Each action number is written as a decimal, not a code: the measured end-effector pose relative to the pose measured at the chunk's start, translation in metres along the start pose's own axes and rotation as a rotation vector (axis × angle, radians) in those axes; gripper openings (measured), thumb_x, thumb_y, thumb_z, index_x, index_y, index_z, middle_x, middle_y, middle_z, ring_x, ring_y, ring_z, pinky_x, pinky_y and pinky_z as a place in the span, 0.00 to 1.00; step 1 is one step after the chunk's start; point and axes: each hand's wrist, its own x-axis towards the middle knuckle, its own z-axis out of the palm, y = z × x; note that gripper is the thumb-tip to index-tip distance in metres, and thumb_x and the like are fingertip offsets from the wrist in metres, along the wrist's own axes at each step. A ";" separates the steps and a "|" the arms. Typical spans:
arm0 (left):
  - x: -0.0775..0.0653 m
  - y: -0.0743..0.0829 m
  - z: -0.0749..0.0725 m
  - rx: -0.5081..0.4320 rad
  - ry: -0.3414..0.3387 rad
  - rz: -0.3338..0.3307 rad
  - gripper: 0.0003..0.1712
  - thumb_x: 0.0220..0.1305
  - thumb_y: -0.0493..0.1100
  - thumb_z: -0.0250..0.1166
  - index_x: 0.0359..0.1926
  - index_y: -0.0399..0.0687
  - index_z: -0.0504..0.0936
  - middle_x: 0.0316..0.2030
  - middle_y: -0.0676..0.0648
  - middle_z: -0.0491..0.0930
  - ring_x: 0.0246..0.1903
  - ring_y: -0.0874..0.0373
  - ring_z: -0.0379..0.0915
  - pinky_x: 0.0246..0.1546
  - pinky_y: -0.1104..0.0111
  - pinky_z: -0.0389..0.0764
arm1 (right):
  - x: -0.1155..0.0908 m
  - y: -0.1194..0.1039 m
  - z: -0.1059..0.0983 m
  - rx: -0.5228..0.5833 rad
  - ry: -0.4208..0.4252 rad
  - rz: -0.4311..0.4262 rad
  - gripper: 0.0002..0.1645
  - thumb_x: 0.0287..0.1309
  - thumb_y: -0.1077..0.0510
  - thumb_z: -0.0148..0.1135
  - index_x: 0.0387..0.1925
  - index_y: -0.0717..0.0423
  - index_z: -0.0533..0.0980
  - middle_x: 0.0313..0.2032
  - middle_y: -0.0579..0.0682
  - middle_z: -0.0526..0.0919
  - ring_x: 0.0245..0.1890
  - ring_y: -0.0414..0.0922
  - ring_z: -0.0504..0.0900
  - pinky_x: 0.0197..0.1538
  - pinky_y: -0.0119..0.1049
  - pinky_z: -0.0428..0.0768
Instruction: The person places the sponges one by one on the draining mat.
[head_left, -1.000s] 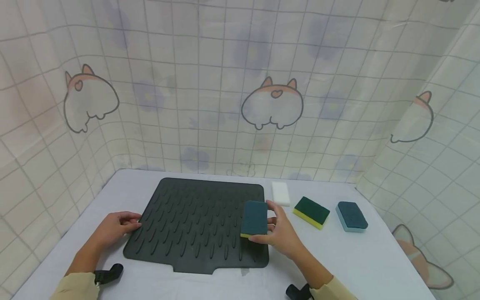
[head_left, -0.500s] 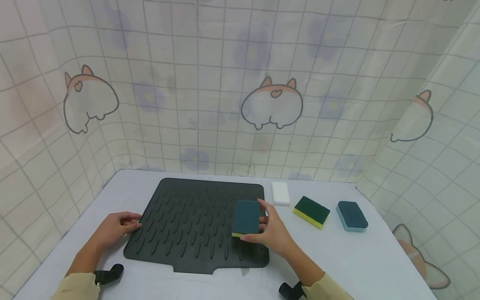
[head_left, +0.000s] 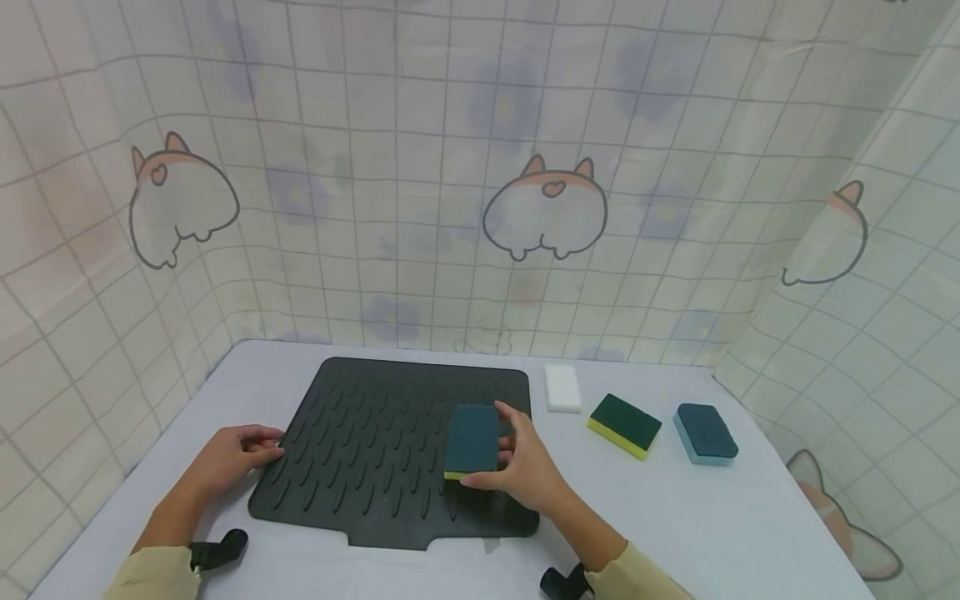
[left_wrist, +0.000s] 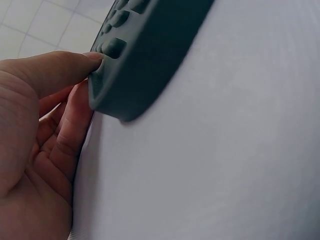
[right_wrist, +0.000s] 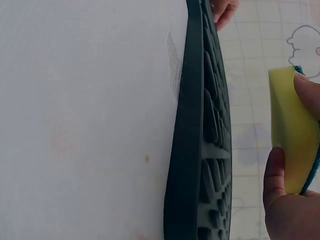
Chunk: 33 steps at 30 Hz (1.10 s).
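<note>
My right hand [head_left: 527,467] grips a sponge [head_left: 472,439] by its edges, thumb at the near end and a finger at the far end. Its yellow foam faces down and its dark teal scouring side up. In the right wrist view, a gap separates the yellow foam [right_wrist: 292,125] from the ridged mat [right_wrist: 212,165]. That dark silicone mat [head_left: 360,442] lies flat on the table, with raised ridges and a tab at the near edge. At its left edge my left hand [head_left: 231,457] pinches the rim, the thumb [left_wrist: 65,72] on top and fingers below.
Right of the mat lie a white block [head_left: 562,388], a green-and-yellow sponge [head_left: 626,423] and a teal-and-light-blue sponge [head_left: 707,433]. A white cloth covers the table [head_left: 637,517]. Behind it hangs a checked curtain [head_left: 420,275] with printed corgis.
My right hand has carried the sponge leftward over the mat, from its right edge toward its middle. The left hand and the mat have stayed in place.
</note>
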 end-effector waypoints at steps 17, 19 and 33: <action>-0.002 -0.002 0.000 -0.011 0.003 0.018 0.25 0.65 0.45 0.72 0.56 0.33 0.83 0.37 0.47 0.84 0.35 0.56 0.73 0.31 0.69 0.74 | 0.007 -0.009 0.021 0.069 -0.021 -0.039 0.71 0.44 0.47 0.85 0.81 0.48 0.49 0.73 0.54 0.59 0.54 0.49 0.79 0.51 0.44 0.84; -0.002 -0.001 0.000 -0.010 0.004 0.018 0.24 0.65 0.45 0.72 0.56 0.32 0.83 0.37 0.47 0.84 0.35 0.56 0.73 0.31 0.69 0.74 | 0.008 -0.010 0.024 0.065 -0.021 -0.038 0.71 0.44 0.47 0.85 0.81 0.49 0.49 0.73 0.54 0.59 0.54 0.49 0.78 0.51 0.44 0.83; -0.003 0.003 -0.002 -0.011 -0.003 0.004 0.25 0.65 0.45 0.71 0.56 0.32 0.82 0.38 0.46 0.83 0.35 0.57 0.72 0.31 0.68 0.73 | 0.016 -0.015 0.040 0.026 -0.005 -0.044 0.71 0.44 0.46 0.85 0.81 0.47 0.50 0.73 0.53 0.60 0.55 0.50 0.76 0.52 0.46 0.82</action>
